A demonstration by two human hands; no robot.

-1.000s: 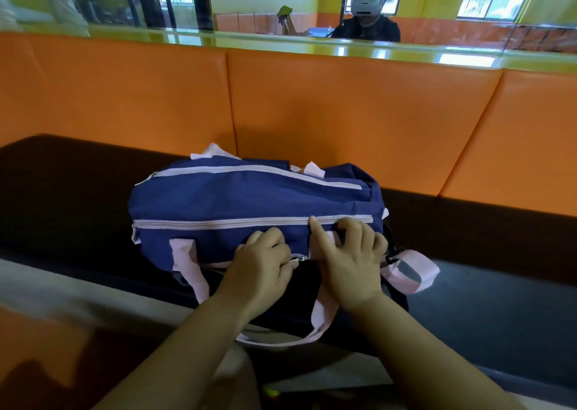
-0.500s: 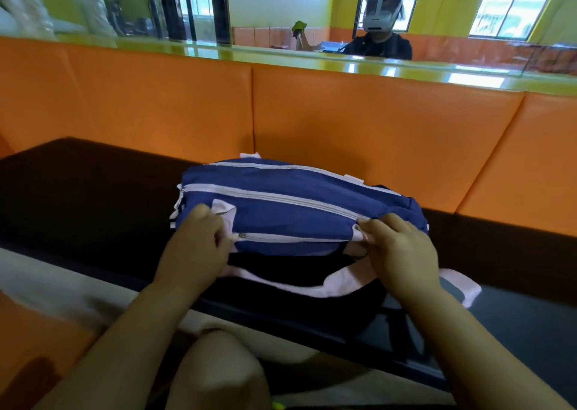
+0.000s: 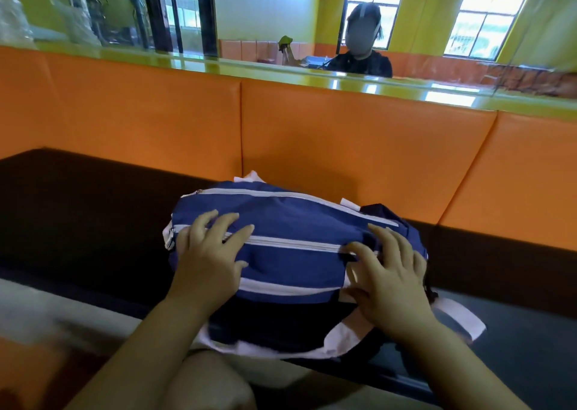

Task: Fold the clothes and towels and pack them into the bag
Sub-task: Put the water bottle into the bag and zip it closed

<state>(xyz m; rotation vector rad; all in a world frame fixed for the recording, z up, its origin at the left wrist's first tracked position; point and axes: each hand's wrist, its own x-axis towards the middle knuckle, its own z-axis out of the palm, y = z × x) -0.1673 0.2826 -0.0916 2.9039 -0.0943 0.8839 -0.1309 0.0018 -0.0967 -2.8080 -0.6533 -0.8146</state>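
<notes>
The left hand (image 3: pixel 207 255) lies flat on the left part of the blue bag (image 3: pixel 293 247), fingers spread wide and gripping nothing. The bag sits on the dark surface (image 3: pixel 78 210), near the orange seat back (image 3: pixel 343 147). Its white zips look closed. The right hand (image 3: pixel 388 274) rests flat on the bag's right end, fingers loose.

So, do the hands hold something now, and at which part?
Nothing is gripped. The left hand and right hand lie open, fingers spread, flat on top of the blue bag.
</notes>
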